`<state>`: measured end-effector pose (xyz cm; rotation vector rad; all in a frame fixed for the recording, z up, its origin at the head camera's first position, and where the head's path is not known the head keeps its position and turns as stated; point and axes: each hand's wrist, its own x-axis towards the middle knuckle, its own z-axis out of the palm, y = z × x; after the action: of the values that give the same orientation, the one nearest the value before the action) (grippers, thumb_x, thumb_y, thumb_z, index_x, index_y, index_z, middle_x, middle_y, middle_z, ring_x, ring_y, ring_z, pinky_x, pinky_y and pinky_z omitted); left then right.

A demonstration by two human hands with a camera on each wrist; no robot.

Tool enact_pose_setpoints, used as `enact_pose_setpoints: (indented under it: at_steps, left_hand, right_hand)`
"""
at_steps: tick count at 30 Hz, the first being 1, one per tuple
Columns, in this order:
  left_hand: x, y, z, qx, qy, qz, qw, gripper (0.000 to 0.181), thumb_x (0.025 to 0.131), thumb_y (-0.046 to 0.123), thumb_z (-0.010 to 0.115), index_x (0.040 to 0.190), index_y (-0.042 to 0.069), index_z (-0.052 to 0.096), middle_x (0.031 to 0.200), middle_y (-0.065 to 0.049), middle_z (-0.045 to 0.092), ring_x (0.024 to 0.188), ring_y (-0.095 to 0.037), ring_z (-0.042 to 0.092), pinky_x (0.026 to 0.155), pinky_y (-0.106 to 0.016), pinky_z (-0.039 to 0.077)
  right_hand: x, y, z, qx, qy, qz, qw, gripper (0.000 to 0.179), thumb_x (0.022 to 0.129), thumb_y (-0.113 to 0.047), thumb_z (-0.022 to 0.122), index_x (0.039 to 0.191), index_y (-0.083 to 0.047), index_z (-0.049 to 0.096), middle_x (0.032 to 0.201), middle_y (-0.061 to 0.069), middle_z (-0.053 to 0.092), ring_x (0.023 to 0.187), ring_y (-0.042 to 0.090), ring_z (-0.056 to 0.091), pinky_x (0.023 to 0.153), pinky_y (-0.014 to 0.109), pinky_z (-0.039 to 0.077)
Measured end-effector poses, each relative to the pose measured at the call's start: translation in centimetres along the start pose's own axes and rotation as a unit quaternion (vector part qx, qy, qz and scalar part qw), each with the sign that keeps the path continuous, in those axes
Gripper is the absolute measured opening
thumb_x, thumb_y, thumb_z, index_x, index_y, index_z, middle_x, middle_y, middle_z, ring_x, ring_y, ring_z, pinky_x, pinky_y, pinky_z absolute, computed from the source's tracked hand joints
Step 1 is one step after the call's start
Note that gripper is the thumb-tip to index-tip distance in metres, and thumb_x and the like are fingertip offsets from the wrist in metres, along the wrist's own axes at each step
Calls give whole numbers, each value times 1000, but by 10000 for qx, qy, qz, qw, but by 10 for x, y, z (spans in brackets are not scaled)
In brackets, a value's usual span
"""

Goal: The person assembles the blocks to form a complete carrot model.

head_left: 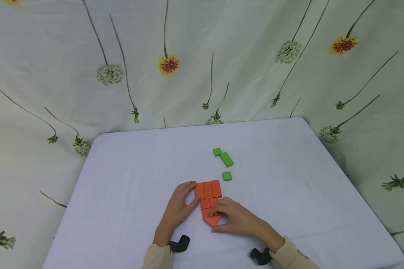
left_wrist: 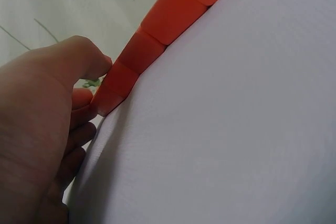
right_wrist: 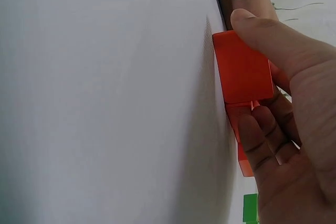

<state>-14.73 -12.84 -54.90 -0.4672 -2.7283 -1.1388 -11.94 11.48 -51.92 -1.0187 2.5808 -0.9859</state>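
Flat orange blocks (head_left: 207,189) lie together on the white cloth, with three upright ones in the top row and smaller ones below, tapering to a triangular block (head_left: 213,222) nearest the person. The left hand (head_left: 178,207) holds the upper left orange block (head_left: 199,191), index finger at its far corner and thumb at its near corner. At the tapered end, the right hand (head_left: 237,216) pinches the triangular block, thumb at its tip and curled fingers over the pieces above. In the right wrist view, the thumb lies on the edge of an orange block (right_wrist: 244,69).
Beyond the orange blocks lie a small green block (head_left: 217,151), a longer green block (head_left: 227,159) and another small green block (head_left: 227,176). The cloth-covered table (head_left: 138,157) ends at a flower-patterned curtain (head_left: 188,93). Black wrist straps (head_left: 180,243) sit by the sleeves.
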Motion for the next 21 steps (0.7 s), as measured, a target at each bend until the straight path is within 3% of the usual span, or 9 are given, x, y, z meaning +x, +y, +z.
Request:
enact_pose_setpoints:
  at_steps: [21]
  left_hand:
    - [1,-3,1,-6,14,45,10000,50,92,20,78,138,7,63,141,-8,62,135,-28,54,114,-48,46]
  right_hand:
    - [-1,2,-1,38,5,69,10000,33,84,-33,87,112,-26,71,107,-19,63,106,3,53,100,27,53]
